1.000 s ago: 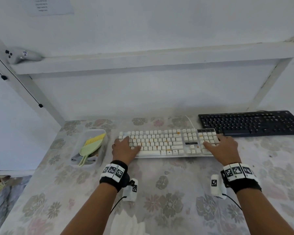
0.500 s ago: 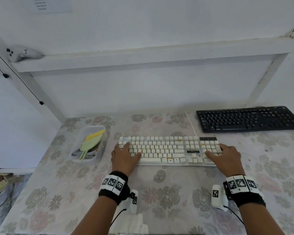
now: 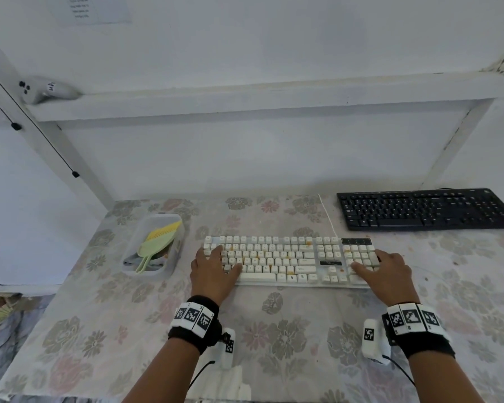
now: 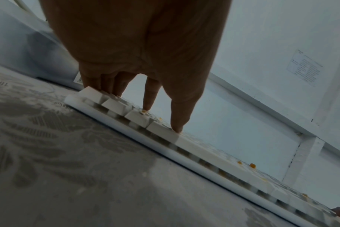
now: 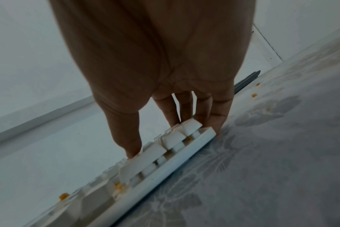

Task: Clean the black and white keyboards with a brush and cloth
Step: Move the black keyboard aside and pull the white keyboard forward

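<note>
The white keyboard [image 3: 285, 260], speckled with orange crumbs [image 3: 308, 243], lies flat mid-table. My left hand [image 3: 216, 264] rests on its left end with straight fingers; in the left wrist view the thumb and fingertips [image 4: 176, 129] press keys of the keyboard [image 4: 204, 155]. My right hand [image 3: 386, 270] lies on the number-pad end; its little finger [image 5: 218, 121] hugs the keyboard's [image 5: 165, 161] right edge. The black keyboard [image 3: 425, 209] sits at the back right, untouched. A green brush [image 3: 157, 242] with yellow bristles lies on a grey cloth [image 3: 128, 261] in a tray.
The clear plastic tray [image 3: 169, 273] stands left of the white keyboard. A floral tablecloth [image 3: 285, 338] covers the table, with crumbs [image 5: 254, 95] scattered at the right. A white wall and shelf beam [image 3: 245, 97] close the back. A white controller [image 3: 45, 88] lies on the shelf.
Both hands have slid the white keyboard toward me, away from the black keyboard it nearly touched. A clear gap now separates the two keyboards.
</note>
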